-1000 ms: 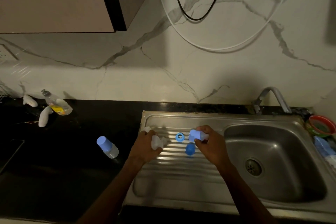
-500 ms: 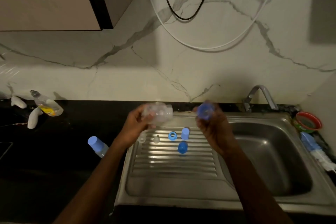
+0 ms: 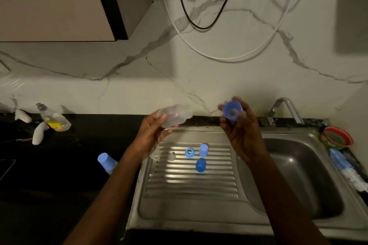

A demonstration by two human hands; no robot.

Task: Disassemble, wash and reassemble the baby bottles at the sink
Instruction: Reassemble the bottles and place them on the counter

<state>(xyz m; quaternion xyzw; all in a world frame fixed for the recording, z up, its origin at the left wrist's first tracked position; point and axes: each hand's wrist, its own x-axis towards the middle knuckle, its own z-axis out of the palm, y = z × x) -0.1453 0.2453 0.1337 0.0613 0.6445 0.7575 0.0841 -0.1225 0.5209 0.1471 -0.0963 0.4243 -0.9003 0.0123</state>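
Left hand (image 3: 153, 133): your fingers are curled round a clear bottle body (image 3: 173, 115), held on its side above the back edge of the drainboard (image 3: 191, 185), its open neck toward the other hand.
Right hand (image 3: 242, 131): your fingers are wrapped about a blue collar (image 3: 232, 110), hollow side facing you, with what looks like the teat seated in its middle.
Why so held: the two parts are raised level and apart, mouth toward mouth; I judge you are either just parted or about to screw them together. Which, the view does not settle.
Bottle body, look: transparent, blurred, apparently dry; no markings readable.
Collar, look: pale blue, round, cup-shaped, greyish centre.
Loose parts on drainboard: blue ring (image 3: 189, 152), pale blue cap (image 3: 203, 150) standing upright, darker blue cap (image 3: 200, 165), and two small clear pieces (image 3: 171, 156) by your left wrist. Laid out in the ribbed tray, likely so they drain and stay sorted.
Second bottle (image 3: 107, 162): lying on the dark table left of the sink, blue cap on, seemingly not yet taken apart.
Sink basin (image 3: 298, 175): dry-looking, tap (image 3: 284, 110) not running.
Bottle brush (image 3: 344, 167): on the right rim, within reach.
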